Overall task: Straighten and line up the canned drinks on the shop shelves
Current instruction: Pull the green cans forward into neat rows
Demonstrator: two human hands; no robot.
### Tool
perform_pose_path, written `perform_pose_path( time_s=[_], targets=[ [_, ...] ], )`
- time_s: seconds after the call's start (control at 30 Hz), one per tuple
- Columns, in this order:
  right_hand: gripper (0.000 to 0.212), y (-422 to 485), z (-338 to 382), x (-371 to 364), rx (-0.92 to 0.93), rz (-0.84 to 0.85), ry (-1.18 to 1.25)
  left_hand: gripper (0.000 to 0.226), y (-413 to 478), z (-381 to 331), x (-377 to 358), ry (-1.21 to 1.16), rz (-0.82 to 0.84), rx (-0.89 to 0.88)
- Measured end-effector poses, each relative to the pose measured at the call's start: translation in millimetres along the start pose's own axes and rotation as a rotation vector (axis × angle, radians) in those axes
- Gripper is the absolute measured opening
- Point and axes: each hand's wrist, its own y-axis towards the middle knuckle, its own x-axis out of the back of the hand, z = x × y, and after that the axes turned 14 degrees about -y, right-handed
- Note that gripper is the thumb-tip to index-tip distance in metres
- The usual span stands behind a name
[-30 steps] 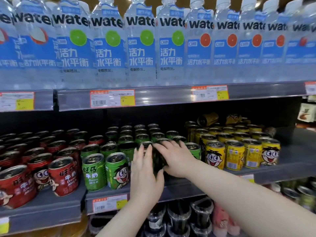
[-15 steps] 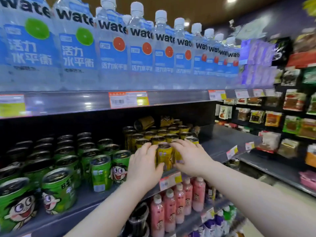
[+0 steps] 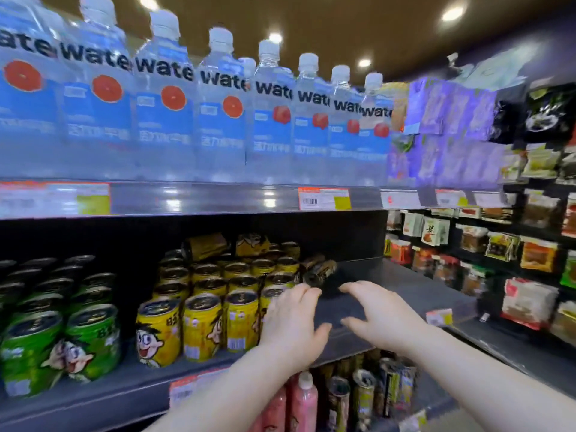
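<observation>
Yellow cartoon-face cans [image 3: 202, 325] stand in rows on the dark middle shelf [image 3: 405, 285], with green cans [image 3: 62, 344] to their left. Two yellow cans [image 3: 205, 246] lie tipped on top of the back rows. Another can [image 3: 318, 271] lies on its side at the right end of the yellow block. My left hand [image 3: 293, 325] rests flat against the right side of the front yellow cans, fingers spread. My right hand [image 3: 377, 316] hovers open over the bare shelf just right of it, holding nothing, fingertips close to the fallen can.
Water bottles [image 3: 218, 113] line the shelf above, behind a price rail [image 3: 324, 199]. Pink bottles [image 3: 304, 403] and more cans [image 3: 364, 391] sit on the shelf below. Snack packets [image 3: 530, 300] fill racks to the right.
The view swung right, from the green cans to the right end of the yellow cans. Both hands let go of a yellow can and moved right; the right hand now hovers over bare shelf.
</observation>
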Motion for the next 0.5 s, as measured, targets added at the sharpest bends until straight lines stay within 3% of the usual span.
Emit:
perform_pose_path(
  time_s=[0.27, 0.5],
  targets=[
    [0.059, 59.4, -7.7, -16.2, 0.147, -0.023, 0.148, 0.057, 35.0, 27.7, 21.0, 0.172, -0.083, 0.166],
    [0.061, 133.0, 18.6, -27.6, 0.17, -0.003, 0.247, 0.057, 72.2, 101.3, 81.1, 0.272, -0.108, 0.493]
  ],
)
